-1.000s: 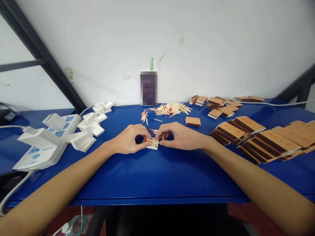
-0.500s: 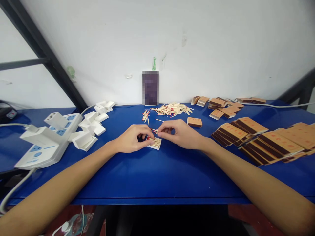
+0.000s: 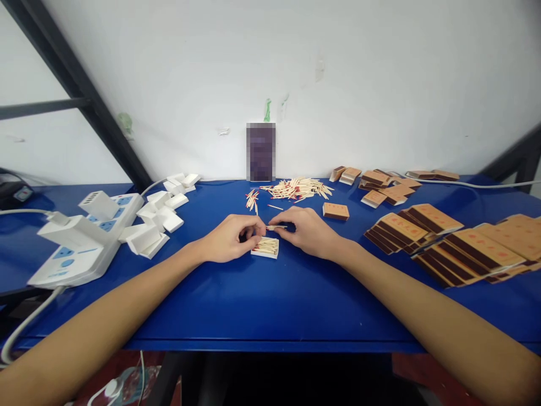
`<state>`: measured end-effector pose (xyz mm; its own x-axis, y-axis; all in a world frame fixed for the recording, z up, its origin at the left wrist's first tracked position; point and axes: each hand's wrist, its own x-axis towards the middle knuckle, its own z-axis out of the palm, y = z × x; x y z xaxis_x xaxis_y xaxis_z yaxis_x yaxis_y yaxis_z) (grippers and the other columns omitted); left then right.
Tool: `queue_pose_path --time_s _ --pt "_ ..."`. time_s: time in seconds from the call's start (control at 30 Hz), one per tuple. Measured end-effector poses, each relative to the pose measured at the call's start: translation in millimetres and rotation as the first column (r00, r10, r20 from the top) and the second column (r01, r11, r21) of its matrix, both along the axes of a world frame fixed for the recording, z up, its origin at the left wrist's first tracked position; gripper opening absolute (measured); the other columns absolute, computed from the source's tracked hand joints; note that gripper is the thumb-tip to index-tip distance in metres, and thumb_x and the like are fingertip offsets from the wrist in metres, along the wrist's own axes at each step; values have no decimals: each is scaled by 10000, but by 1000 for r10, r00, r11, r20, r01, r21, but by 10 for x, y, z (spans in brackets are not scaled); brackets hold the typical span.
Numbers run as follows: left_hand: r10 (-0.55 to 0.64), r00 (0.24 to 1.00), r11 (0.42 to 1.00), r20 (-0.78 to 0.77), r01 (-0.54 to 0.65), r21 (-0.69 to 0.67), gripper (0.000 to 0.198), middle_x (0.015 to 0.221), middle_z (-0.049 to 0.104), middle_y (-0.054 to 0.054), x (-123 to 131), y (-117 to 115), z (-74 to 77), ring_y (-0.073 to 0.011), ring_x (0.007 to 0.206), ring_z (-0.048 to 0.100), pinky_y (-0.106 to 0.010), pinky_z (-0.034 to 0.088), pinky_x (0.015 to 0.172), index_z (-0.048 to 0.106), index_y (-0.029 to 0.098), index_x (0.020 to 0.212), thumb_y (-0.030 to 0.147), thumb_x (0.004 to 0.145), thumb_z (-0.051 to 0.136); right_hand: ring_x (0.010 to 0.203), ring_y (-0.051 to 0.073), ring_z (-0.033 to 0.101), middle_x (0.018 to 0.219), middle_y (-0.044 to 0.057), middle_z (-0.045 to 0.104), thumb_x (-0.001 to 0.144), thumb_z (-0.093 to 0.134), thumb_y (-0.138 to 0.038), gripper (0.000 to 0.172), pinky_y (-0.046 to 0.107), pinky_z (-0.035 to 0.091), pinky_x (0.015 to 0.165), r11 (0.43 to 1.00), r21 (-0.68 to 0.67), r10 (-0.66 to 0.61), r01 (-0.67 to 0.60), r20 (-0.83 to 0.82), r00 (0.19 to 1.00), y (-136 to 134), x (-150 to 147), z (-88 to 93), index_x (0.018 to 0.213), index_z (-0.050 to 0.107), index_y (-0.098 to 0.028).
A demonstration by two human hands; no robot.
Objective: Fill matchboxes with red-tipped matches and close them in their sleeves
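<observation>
Left of the hands, folded white cardboard trays (image 3: 158,217) lean on one another; a brush from the forearm could topple them. The left hand (image 3: 228,239) curls with its thumb at the near tray's left end; whether it grips anything is unclear. That shallow white cardboard tray (image 3: 265,256), in front of the hands, is heaped with pale wooden matches (image 3: 268,245); a bump could spill them. Just beyond it, the right hand (image 3: 310,231) pinches a few slim red-tipped matches (image 3: 278,226); a loose or uneven pinch could drop or splay them. Right of the hands, orange-and-brown cardboard matchboxes (image 3: 393,228) lean in overlapping rows, liable to slide if an elbow catches them.
</observation>
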<state>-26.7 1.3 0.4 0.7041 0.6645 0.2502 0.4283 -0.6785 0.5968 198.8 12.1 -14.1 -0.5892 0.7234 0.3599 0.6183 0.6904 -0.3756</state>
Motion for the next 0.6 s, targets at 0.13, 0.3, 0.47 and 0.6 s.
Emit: queue_pose_path --time_s 0.13,0.3,0.47,0.6 --pt "15 1000 1000 1 -15 15 105 671 571 30 6 10 -37 -83 562 484 -208 380 548 614 158 905 192 853 529 849 175 663 938 35 756 837 569 -114 228 298 480 778 1000 7 15 -14 -64 998 19 -8 -18 964 737 -201" --pt "12 1000 1000 -2 -12 12 137 668 576 28 -8 12 -36 -89 571 489 -216 378 561 620 161 946 230 885 518 776 162 652 871 54 737 822 568 -112 198 284 480 721 1000 13 25 -25 -71 997 22 0 -35 907 738 -168" --pt "-34 998 998 -55 37 57 275 803 573 11 -47 -12 28 -112 674 499 -247 404 632 523 176 918 363 784 675 731 153 644 834 48 732 815 576 -127 179 285 481 699 1000 31 5 0 -166 986 -15 49 70 878 737 -173" --pt "-30 995 995 -91 38 92 401 815 540 29 -50 -23 34 -114 692 490 -251 394 645 459 200 939 377 709 736 709 138 631 796 27 724 801 607 -136 129 269 485 691 997 10 81 -81 -253 964 -133 54 219 836 725 -175"
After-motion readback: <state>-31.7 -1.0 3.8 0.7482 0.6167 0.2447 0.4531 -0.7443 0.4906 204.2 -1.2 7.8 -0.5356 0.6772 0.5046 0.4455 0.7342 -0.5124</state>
